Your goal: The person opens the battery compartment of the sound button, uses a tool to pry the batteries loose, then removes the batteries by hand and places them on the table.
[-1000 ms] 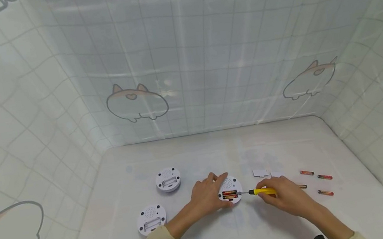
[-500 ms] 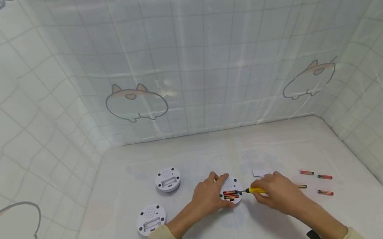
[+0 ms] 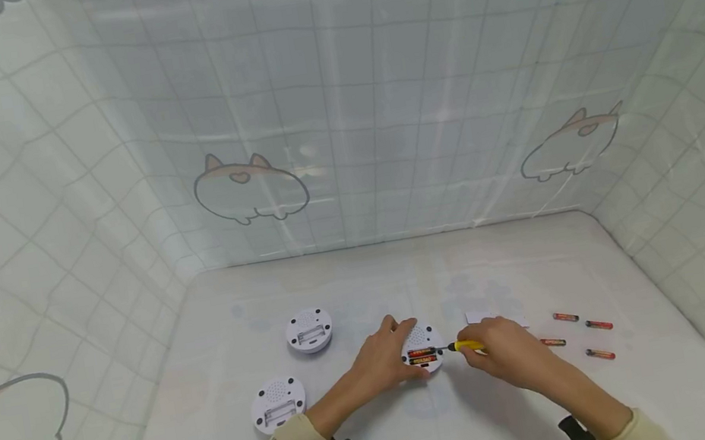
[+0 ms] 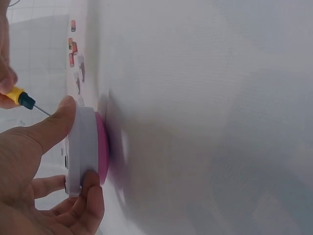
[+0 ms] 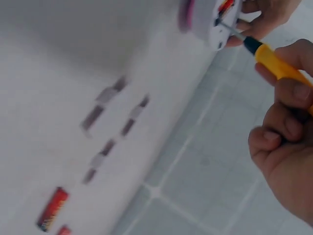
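My left hand (image 3: 384, 357) grips a round white device (image 3: 420, 334) with speaker holes and a pink underside, its fingers and thumb about the rim. Two red-and-black batteries (image 3: 422, 356) lie side by side in its uncovered compartment. My right hand (image 3: 501, 350) holds a screwdriver (image 3: 468, 345) by its yellow handle. The metal shaft points left, with its tip at the right end of the compartment, as the right wrist view also shows around the screwdriver (image 5: 276, 63). Whether the tip touches a battery or the casing is too small to tell.
Two similar white devices, one farther back (image 3: 309, 331) and one nearer (image 3: 279, 405), lie left with bare battery compartments. Small white covers (image 3: 477, 316) lie behind my right hand, partly hidden. Several loose batteries (image 3: 565, 317) lie on the right. Printed sheeting (image 3: 339, 137) walls the white surface.
My right hand has shifted slightly left and farther along the screwdriver's handle, covering more of it. The tip stays at the compartment's right end. My left hand keeps its grip on the device.
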A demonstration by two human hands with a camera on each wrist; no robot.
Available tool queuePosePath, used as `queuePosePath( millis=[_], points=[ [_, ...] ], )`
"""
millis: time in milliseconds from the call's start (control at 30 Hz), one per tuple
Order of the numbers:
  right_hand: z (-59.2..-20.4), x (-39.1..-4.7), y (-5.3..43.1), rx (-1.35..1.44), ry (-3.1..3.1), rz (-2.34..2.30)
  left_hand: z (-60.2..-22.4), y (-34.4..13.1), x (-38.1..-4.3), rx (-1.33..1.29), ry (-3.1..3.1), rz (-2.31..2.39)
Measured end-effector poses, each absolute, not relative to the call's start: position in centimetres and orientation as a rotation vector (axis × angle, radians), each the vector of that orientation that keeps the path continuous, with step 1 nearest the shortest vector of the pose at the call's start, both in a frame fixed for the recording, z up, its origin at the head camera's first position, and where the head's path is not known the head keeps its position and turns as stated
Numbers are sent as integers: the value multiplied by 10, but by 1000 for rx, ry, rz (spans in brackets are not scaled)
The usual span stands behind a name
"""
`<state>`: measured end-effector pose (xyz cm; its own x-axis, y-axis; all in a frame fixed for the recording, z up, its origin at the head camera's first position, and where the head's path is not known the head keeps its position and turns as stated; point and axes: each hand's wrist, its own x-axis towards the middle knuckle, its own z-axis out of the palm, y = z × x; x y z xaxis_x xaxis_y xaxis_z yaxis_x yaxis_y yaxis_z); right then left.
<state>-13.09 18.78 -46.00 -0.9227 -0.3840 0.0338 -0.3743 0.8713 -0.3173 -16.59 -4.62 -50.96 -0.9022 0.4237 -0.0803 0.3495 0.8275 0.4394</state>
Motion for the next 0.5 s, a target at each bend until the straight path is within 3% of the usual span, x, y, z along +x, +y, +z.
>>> queuePosePath(
  millis=[500],
  points=[
    [-490, -144, 223, -441, 2801, -1018, -508, -47, -168, 570, 2790, 670]
  ],
)
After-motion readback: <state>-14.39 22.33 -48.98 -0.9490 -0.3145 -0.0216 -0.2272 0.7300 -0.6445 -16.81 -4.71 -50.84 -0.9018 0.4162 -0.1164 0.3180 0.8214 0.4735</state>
